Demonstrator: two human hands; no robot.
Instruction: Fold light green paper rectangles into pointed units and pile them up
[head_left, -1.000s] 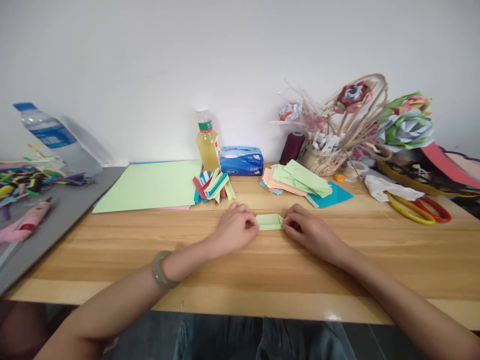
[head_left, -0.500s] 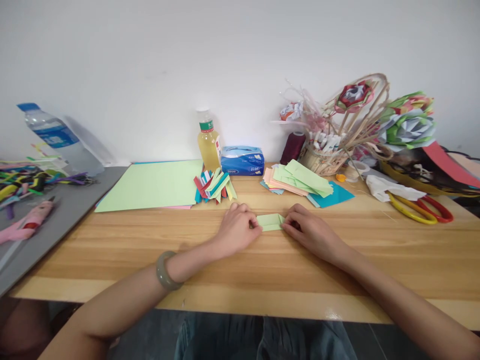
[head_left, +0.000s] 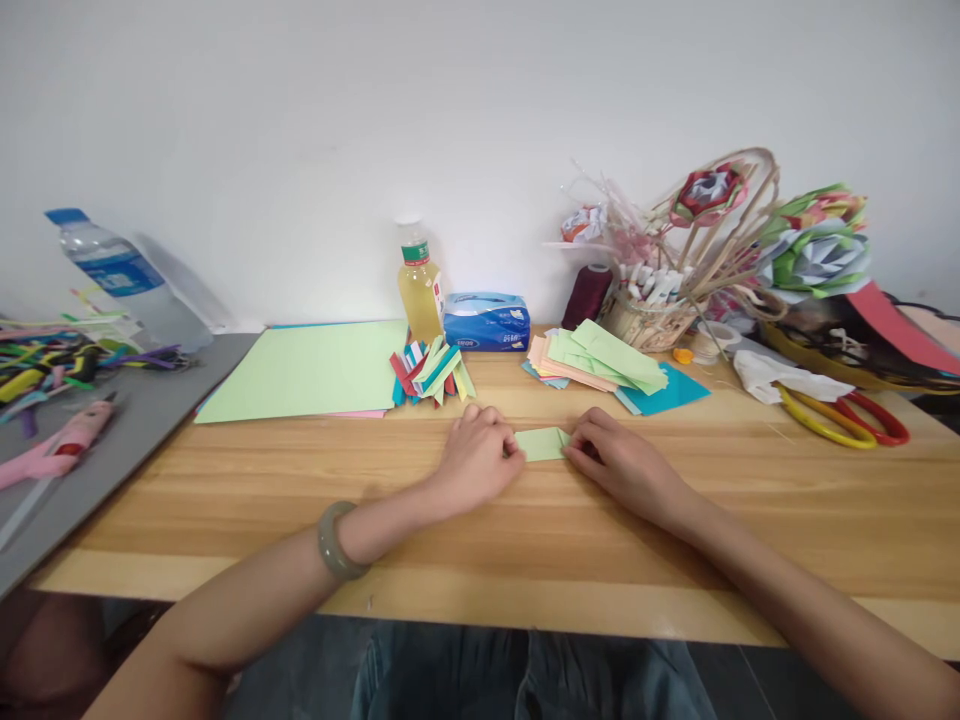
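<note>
The left hand (head_left: 480,460) and right hand (head_left: 621,462) each pinch an end of the green slip (head_left: 541,444), on or just above the table (head_left: 540,540) between them. Uneven pressure could set its fold (head_left: 562,437) crooked; pulling too hard might tear it.

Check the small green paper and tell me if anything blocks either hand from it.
Nothing visible does. The left hand has its fingers on the left end of the small green paper, the right hand on the right end. The coloured strips lie beyond, nearer the wall.
</note>
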